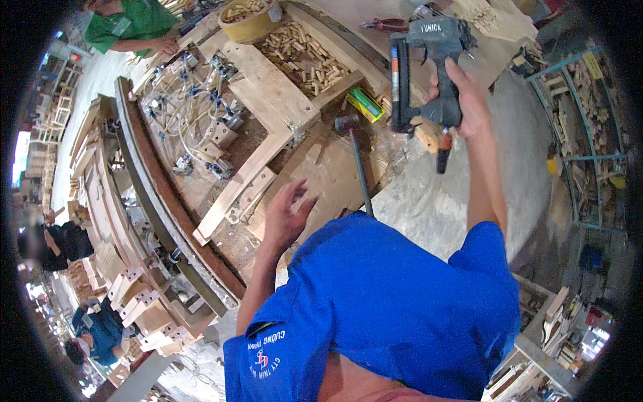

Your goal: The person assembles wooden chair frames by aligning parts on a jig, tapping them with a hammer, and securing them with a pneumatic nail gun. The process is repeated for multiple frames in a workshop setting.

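Observation:
My right hand (471, 100) is wrapped round the grip of a black nail gun (439, 47), raised to the right of the bench. The gun's long magazine is on its left side. My left hand (287, 213) holds nothing and hovers with its fingers apart near the bench's front edge. Just left of that hand lies an L-shaped assembly of pale wooden boards (268, 151). Between my hands a mallet (360, 167) lies with its dark head away from me. Beyond it sits a green and yellow box (366, 105).
Wooden dowels (295, 57) fill a tray at the back, beside a yellow tub (249, 28). Tubes and metal fittings (191, 100) crowd the bench's left. Red-handled pliers (385, 24) lie at the back. A person in green (130, 27) stands far left. Racks of wood (589, 134) stand right.

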A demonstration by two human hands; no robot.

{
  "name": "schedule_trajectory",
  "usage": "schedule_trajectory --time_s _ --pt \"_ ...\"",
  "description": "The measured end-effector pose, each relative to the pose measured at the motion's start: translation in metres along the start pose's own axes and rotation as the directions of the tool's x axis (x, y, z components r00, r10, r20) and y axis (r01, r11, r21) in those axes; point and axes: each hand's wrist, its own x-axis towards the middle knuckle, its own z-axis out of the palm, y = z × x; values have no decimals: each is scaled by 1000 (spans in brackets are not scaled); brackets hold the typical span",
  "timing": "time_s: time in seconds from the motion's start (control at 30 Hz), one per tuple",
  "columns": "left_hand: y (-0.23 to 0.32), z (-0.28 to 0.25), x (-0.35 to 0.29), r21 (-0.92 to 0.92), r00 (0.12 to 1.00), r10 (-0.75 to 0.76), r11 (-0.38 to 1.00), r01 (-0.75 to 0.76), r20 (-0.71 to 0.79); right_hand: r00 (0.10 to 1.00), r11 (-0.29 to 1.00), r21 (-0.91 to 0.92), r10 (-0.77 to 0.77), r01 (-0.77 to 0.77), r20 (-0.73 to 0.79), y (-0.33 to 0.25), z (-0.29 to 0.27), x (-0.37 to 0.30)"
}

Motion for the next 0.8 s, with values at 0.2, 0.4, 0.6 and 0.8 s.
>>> schedule_trajectory --time_s 0.2,0.4,0.6,0.8 --pt "70 20 56 -94 926 308 938 -334 -216 985 952 299 12 -64 171 51 75 -40" --pt "62 35 47 49 913 283 958 -281 -294 980 914 395 10 -90 201 75 105 -56" --pt "49 42 43 78 881 324 945 -317 -345 978 911 399 15 -99 207 82 113 -59" --pt "45 35 43 76 870 321 946 -316 -375 981 902 417 35 -113 190 85 116 -60"
